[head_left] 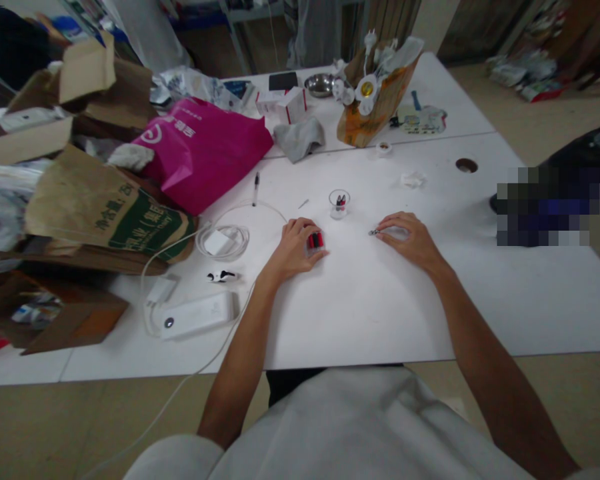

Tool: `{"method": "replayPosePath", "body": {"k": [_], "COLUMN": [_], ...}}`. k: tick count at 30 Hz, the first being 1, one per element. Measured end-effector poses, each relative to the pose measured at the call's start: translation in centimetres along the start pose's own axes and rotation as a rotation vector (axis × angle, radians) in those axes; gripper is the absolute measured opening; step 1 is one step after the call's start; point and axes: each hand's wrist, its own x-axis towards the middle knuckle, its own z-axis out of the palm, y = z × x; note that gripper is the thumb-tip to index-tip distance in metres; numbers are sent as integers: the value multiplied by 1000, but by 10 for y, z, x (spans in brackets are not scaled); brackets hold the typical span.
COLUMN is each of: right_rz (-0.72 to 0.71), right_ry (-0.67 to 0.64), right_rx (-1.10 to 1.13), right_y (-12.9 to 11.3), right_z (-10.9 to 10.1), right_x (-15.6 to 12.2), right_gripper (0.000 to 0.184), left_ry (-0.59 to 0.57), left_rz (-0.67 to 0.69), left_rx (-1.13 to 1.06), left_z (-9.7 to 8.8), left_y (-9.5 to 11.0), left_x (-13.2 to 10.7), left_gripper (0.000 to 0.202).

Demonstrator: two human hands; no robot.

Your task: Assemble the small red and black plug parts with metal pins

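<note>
A person's left hand [300,247] curls around a clear case [316,249] of red and black pieces [315,239] on a white bench [360,307], while the right hand's [407,241] grip pinches a small metallic piece [373,233], too small to identify, just above the surface. With only fingertips on it, the piece could slip and skitter across the smooth top. An open clear cup [336,215], standing upright just beyond and between the hands, holds a few more red and black pieces and could tip if a wrist brushes it; a white cable [229,335] running beside the left forearm could snag. Behind, a brown paper bag [353,130] bristles with white plugs [370,43]; at left, a cardboard box [87,320] contains packets [37,310].
</note>
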Motion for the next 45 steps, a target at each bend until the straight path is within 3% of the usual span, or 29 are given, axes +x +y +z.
{"method": "replayPosePath", "body": {"k": [45], "right_rz": [-6], "right_ry": [-4], "right_rx": [-4], "right_y": [3], "right_z": [0], "right_x": [0], "right_gripper": [9], "left_ry": [-25], "left_rz": [0], "left_rx": [47], "left_z": [-6], "left_y": [2], "left_x": [0], "left_gripper": [52]}}
